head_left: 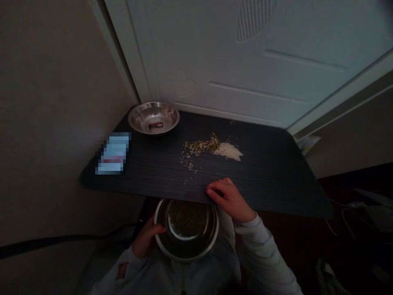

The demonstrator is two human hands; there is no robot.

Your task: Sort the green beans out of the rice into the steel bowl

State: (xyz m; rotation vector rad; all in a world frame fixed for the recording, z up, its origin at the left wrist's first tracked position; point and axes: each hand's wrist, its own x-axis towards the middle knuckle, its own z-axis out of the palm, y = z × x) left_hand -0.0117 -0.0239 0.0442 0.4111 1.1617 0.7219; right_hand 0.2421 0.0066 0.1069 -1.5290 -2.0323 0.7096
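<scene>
My left hand (149, 237) grips the left rim of a steel bowl (188, 252), thumb over the edge. The bowl is held over my lap, partly under the table's front edge, with dark green beans (187, 217) at its bottom. My right hand (231, 199) rests at the table's front edge, its fingers curled and thumb tip close to them; anything between them is too small to make out. Beyond it on the tabletop lie a pile of white rice grains (229, 151), green beans mixed with pale grains (211, 142), and a few scattered grains (190, 165).
The dark table (267, 172) stands against a white panelled door (196, 53). A second steel bowl (153, 116) with a label inside sits at the back left. A phone-like bright screen, blurred out (113, 153), lies at the left. Cables (345, 219) are on the right.
</scene>
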